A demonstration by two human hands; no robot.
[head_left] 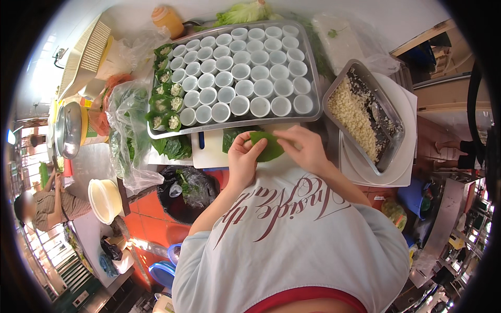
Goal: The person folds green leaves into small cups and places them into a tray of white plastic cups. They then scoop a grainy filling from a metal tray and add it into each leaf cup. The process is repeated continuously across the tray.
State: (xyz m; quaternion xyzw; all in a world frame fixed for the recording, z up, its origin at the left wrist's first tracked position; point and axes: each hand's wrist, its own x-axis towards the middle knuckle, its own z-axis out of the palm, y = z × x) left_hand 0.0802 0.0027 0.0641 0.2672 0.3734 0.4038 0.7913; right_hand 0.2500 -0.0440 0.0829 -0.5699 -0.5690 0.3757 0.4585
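Between my two hands, near my chest, is a green leaf (270, 151). My left hand (244, 158) pinches its left side, and my right hand (304, 149) has its fingers closed at the leaf's right upper edge. Just beyond them lies a large metal tray (245, 122) holding rows of small white cups (240, 71). Along the tray's left side, several folded leaves (174, 121) carry a pale chopped filling. More leaves (177, 147) are piled near the front left of the tray, beside a white cutting board (211, 148).
A smaller metal tray (384, 163) of chopped white food (350, 108) and a spoon sits at the right. Clear plastic bags (128, 125) with greens lie left. Below is a black-lined bin (175, 201). Another person (49, 208) works at the far left.
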